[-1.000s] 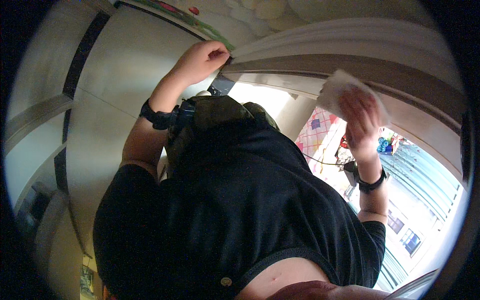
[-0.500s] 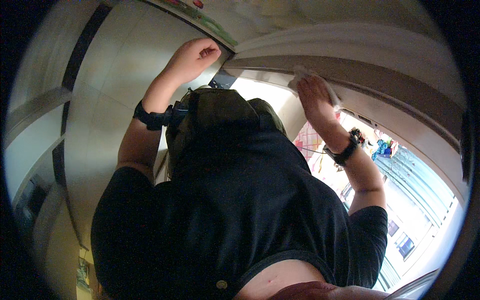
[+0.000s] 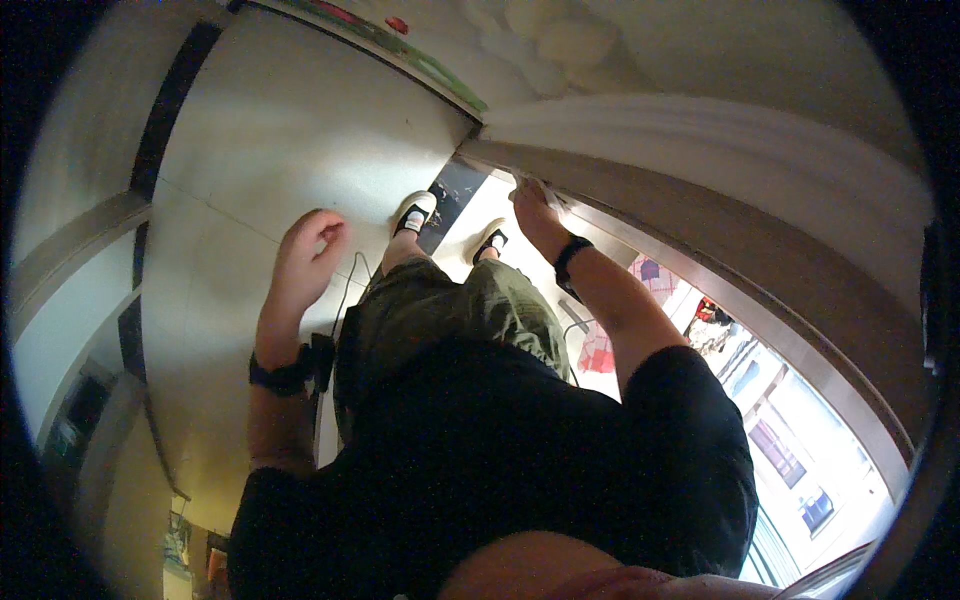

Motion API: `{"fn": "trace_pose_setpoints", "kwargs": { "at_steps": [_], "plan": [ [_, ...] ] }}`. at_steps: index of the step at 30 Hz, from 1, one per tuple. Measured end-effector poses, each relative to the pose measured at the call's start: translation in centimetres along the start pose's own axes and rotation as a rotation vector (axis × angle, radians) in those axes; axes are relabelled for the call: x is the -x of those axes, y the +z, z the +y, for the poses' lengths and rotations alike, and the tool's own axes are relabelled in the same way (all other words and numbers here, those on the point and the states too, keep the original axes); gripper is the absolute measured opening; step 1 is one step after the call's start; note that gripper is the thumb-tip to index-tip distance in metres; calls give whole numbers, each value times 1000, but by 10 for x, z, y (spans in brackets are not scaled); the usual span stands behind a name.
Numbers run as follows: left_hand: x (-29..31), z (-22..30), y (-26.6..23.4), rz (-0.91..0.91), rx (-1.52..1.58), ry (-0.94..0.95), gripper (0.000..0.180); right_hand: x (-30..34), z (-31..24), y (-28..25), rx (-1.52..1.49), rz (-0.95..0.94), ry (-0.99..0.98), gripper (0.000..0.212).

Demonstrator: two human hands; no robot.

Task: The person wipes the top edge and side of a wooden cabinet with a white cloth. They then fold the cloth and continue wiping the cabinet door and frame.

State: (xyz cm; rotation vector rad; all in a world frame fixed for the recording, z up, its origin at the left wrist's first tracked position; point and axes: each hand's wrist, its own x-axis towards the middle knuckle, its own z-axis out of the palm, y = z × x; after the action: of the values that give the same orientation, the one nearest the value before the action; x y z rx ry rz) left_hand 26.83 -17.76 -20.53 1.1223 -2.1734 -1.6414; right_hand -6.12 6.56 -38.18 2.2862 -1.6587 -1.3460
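My right hand (image 3: pixel 540 215) is closed on a pale, whitish cloth or wipe (image 3: pixel 554 200) and presses it to the edge of the door frame (image 3: pixel 720 245). Only small parts of the cloth show beside the fingers. My left hand (image 3: pixel 308 255) hangs in the air over the light floor, away from the frame. Its fingers are loosely curled, and nothing shows in them. Each wrist wears a black band.
My feet stand by a dark threshold strip (image 3: pixel 455 197) at the doorway. A thin cable (image 3: pixel 350 285) loops beside my left leg. On the right, a bright opening shows hanging colourful items (image 3: pixel 708 313). A pale wall (image 3: pixel 640 50) rises beyond the frame.
My right hand has slid leftward along the frame with the cloth. My left hand has come down and to the left, still curled. My legs and shoes now show.
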Motion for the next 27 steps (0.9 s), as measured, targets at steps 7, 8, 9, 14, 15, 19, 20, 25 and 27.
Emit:
{"fn": "trace_pose_setpoints", "kwargs": {
  "at_steps": [7, 8, 9, 14, 15, 19, 20, 25, 27],
  "plan": [
    [6, -5, 7, -16, 8, -24, 11, -30, -6, -6, -927, -151, 184, 27],
    [5, -3, 13, -26, 67, -72, 12, -25, -1, -11, -1373, -185, 275, 33],
    [2, -5, 19, -47, 103, -92, 13, -7, 23, -56, -1697, -175, 234, 39],
    [-39, 5, 58, -120, 558, -140, 17, 76, 78, -162, -2605, 129, 122, 52],
    [-47, 17, 67, -54, 562, -159, 23, 88, 88, -178, -2874, 114, 95, 52],
    [-70, 45, 119, -244, 967, -313, 35, 134, 118, -239, -3400, 388, -17, 58],
    [-72, 51, 131, -361, 1177, -277, 35, 139, 121, -237, -3418, 411, -18, 60],
    [-65, 141, 148, -621, 1380, -228, 50, 145, 124, -250, -3167, 682, 355, 53],
    [-68, 157, 151, -646, 1568, -395, 54, 139, 119, -241, -2904, 808, 615, 48]
  ]
}}
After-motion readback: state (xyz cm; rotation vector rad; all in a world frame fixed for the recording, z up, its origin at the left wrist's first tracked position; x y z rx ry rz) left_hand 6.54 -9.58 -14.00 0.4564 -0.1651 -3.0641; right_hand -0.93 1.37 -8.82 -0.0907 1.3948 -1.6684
